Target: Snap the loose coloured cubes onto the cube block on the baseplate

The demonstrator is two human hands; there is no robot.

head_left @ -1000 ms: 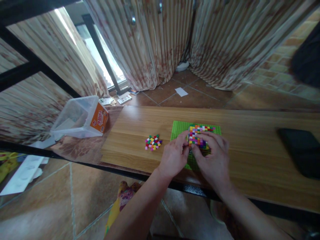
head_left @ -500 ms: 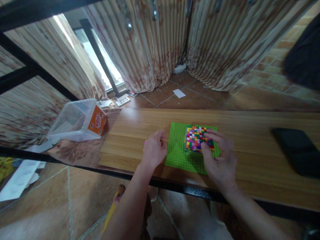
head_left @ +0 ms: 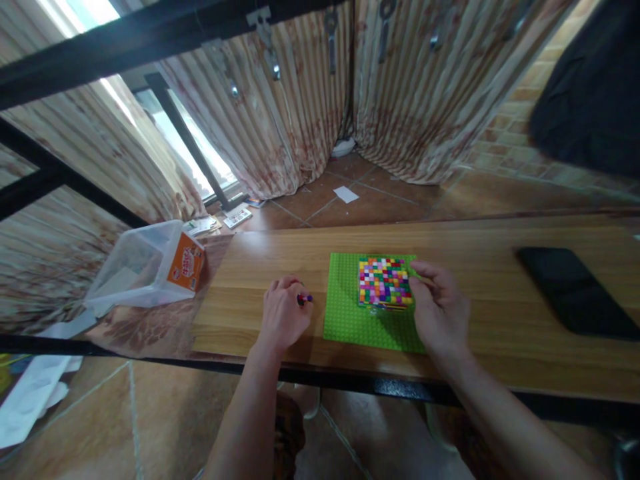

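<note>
A green baseplate (head_left: 343, 313) lies on the wooden table. On it stands a block of many small coloured toy bricks (head_left: 383, 281), with its multicoloured top showing. My right hand (head_left: 443, 310) is at the block's right side, thumb and forefinger pinched together by its edge; whatever lies between those fingertips is hidden. Left of the baseplate, my left hand (head_left: 285, 312) rests low over the wood with its fingers curled. Small dark and purple toy bricks (head_left: 304, 300) stick out from that hand by the thumb.
On the table's right part lies a black tablet-like device (head_left: 577, 290). A clear plastic bin (head_left: 143, 267) with an orange label stands at the left end. Black metal bars (head_left: 100, 193) cross the upper left, and a dark rail runs along the table's front edge (head_left: 360, 385).
My left hand has moved left, away from the baseplate, and the dark and purple bricks in it now show. My right hand has drawn back from the block's top to its right edge.
</note>
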